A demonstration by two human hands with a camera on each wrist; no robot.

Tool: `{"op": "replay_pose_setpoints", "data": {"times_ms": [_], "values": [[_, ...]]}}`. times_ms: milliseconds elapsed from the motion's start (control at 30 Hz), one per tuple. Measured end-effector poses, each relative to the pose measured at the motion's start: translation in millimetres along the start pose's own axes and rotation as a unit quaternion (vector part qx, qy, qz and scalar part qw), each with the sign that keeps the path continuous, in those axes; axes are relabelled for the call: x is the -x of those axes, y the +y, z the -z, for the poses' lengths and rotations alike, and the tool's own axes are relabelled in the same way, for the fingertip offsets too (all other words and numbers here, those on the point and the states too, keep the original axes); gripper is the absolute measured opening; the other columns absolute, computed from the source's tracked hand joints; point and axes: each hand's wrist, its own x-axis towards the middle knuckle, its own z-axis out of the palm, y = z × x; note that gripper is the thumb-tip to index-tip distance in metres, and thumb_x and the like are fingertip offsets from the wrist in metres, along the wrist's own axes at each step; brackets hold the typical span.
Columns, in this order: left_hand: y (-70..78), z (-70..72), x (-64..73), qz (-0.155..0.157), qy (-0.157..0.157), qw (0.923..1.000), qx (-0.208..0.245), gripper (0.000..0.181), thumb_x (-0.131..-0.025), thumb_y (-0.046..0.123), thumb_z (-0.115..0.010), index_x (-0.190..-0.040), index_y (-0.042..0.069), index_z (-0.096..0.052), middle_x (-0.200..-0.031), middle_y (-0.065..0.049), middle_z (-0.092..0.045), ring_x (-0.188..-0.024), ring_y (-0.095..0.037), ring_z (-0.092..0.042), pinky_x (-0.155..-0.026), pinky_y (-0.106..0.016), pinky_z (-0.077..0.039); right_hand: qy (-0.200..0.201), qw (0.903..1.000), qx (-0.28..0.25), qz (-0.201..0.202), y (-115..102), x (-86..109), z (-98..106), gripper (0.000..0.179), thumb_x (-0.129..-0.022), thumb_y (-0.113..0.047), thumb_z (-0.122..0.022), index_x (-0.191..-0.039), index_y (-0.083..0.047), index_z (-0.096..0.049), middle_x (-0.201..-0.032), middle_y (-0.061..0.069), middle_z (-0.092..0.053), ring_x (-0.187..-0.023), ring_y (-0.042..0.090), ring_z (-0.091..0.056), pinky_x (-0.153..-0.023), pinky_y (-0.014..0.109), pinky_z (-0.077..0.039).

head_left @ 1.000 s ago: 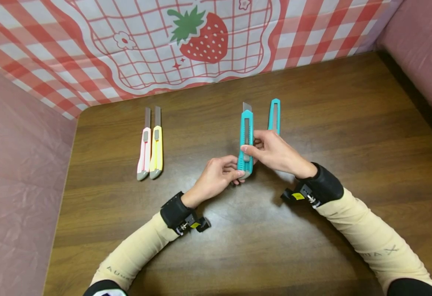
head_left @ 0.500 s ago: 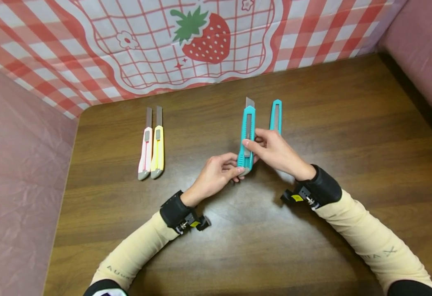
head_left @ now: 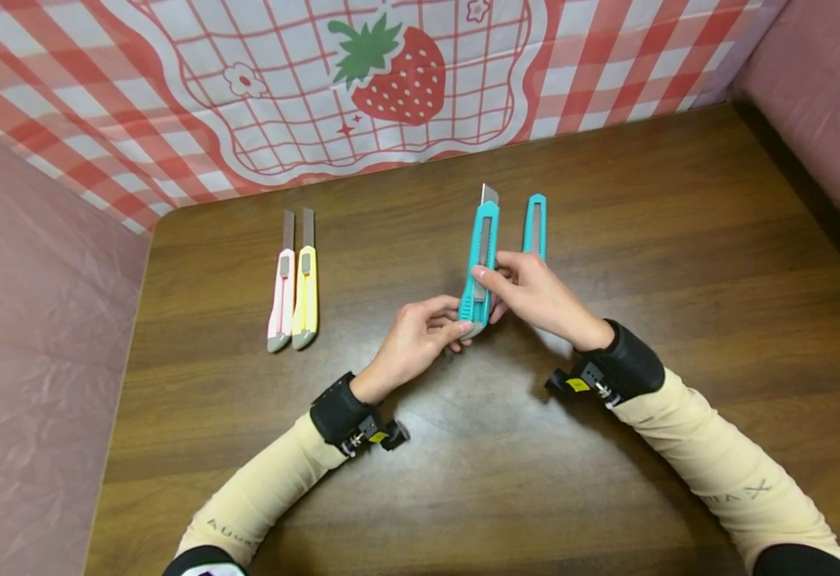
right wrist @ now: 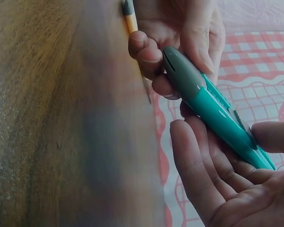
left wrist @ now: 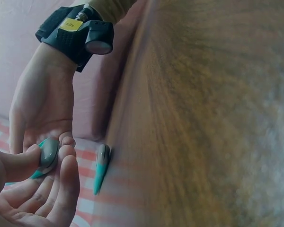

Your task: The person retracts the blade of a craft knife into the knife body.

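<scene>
Between both hands is a teal utility knife (head_left: 487,232), its short blade (head_left: 490,194) sticking out at the far end. My left hand (head_left: 420,332) pinches its grey end cap (left wrist: 49,153) between thumb and fingers. Higher up the handle, my right hand (head_left: 535,292) holds the knife from the right, thumb at the grey slider and fingers behind, as the right wrist view shows. Just beyond the right hand lies a second teal utility knife (head_left: 535,224), its lower part hidden by that hand in the head view.
To the left on the wooden table (head_left: 420,496), a pink utility knife (head_left: 281,300) and a yellow utility knife (head_left: 306,296) lie side by side, blades extended away from me. A checked strawberry cloth (head_left: 406,76) hangs along the back edge.
The held teal knife has shifted slightly away from me and to the right, tilting a little more. Both hands keep their hold on it. The other knives stay where they were.
</scene>
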Motion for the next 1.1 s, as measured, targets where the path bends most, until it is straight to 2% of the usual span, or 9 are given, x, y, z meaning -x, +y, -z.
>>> {"op": "replay_pose_setpoints", "data": {"times_ms": [200,267,333,400,500,567,667,867,1100], "values": [[0.2,0.0,0.5,-0.008,0.01,0.9999,0.004,0.022,-0.087,0.005,-0.064,-0.107,-0.004,-0.061,-0.083,-0.017,-0.067,-0.065,-0.023,-0.065,-0.056,-0.041,-0.06,-0.009,0.9997,0.019,-0.008,-25.9,6.5,-0.4,0.027,-0.1,-0.013,-0.043,-0.096,0.009,-0.058,-0.072,0.025,-0.065,-0.059,0.035,-0.062,-0.056,0.05,-0.058],[6.6,0.4,1.9,-0.01,0.007,0.9999,0.006,0.022,-0.087,0.002,-0.063,-0.107,-0.007,-0.06,-0.083,-0.02,-0.067,-0.066,-0.026,-0.065,-0.057,-0.045,-0.06,-0.013,0.9997,0.02,-0.006,-30.2,7.6,-0.2,0.029,-0.101,-0.013,-0.041,-0.096,0.01,-0.058,-0.072,0.026,-0.065,-0.059,0.036,-0.062,-0.056,0.049,-0.058],[15.3,1.0,3.6,-0.012,0.002,0.9999,0.011,0.021,-0.087,0.0,-0.062,-0.106,-0.01,-0.06,-0.084,-0.024,-0.066,-0.066,-0.029,-0.065,-0.058,-0.049,-0.059,-0.012,0.9998,0.015,-0.005,-26.6,6.5,0.0,0.033,-0.101,-0.016,-0.039,-0.095,0.009,-0.059,-0.071,0.025,-0.065,-0.059,0.034,-0.062,-0.055,0.048,-0.058],[15.8,1.3,4.2,-0.016,-0.002,0.9997,0.016,0.02,-0.087,0.0,-0.062,-0.105,-0.009,-0.06,-0.084,-0.023,-0.067,-0.066,-0.028,-0.065,-0.058,-0.048,-0.059,-0.007,0.9999,0.012,-0.001,-16.9,3.9,0.6,0.036,-0.102,-0.021,-0.039,-0.094,0.008,-0.06,-0.069,0.022,-0.066,-0.057,0.032,-0.062,-0.053,0.045,-0.058],[21.2,1.8,5.2,-0.013,-0.011,0.9994,0.029,0.018,-0.087,0.0,-0.062,-0.102,-0.01,-0.061,-0.08,-0.024,-0.067,-0.064,-0.029,-0.065,-0.058,-0.05,-0.059,0.011,0.9998,0.015,0.0,-15.1,3.9,0.0,0.035,-0.101,-0.021,-0.041,-0.091,0.006,-0.061,-0.067,0.021,-0.065,-0.054,0.032,-0.061,-0.05,0.045,-0.058],[21.7,1.8,5.2,-0.008,-0.017,0.9992,0.034,0.016,-0.088,0.001,-0.061,-0.1,-0.01,-0.061,-0.076,-0.025,-0.067,-0.062,-0.031,-0.064,-0.057,-0.051,-0.058,0.022,0.9994,0.025,0.003,-20.2,5.7,-0.4,0.033,-0.101,-0.017,-0.042,-0.09,0.007,-0.061,-0.065,0.023,-0.063,-0.053,0.034,-0.06,-0.048,0.045,-0.058],[32.3,2.5,6.4,0.008,-0.027,0.9991,0.032,0.015,-0.089,-0.002,-0.059,-0.098,-0.013,-0.06,-0.073,-0.029,-0.065,-0.062,-0.036,-0.063,-0.059,-0.055,-0.057,0.035,0.9986,0.039,0.006,-30.0,8.6,-0.9,0.03,-0.1,-0.013,-0.043,-0.088,0.009,-0.061,-0.064,0.025,-0.062,-0.052,0.036,-0.059,-0.046,0.043,-0.057],[35.3,2.6,6.8,0.017,-0.033,0.9991,0.021,0.016,-0.088,-0.005,-0.059,-0.102,-0.014,-0.058,-0.08,-0.03,-0.065,-0.067,-0.035,-0.064,-0.063,-0.054,-0.058,0.044,0.9975,0.055,0.012,-28.9,8.2,-1.4,0.029,-0.099,-0.013,-0.045,-0.087,0.008,-0.061,-0.064,0.023,-0.063,-0.052,0.034,-0.06,-0.046,0.04,-0.057],[35.9,1.8,7.1,0.01,-0.026,0.9996,0.012,0.016,-0.087,-0.006,-0.059,-0.101,-0.014,-0.059,-0.08,-0.029,-0.065,-0.066,-0.034,-0.064,-0.061,-0.053,-0.057,0.046,0.9972,0.055,0.019,-28.8,8.5,-2.0,0.028,-0.099,-0.012,-0.045,-0.087,0.007,-0.061,-0.064,0.022,-0.063,-0.051,0.034,-0.059,-0.044,0.031,-0.056]]}}
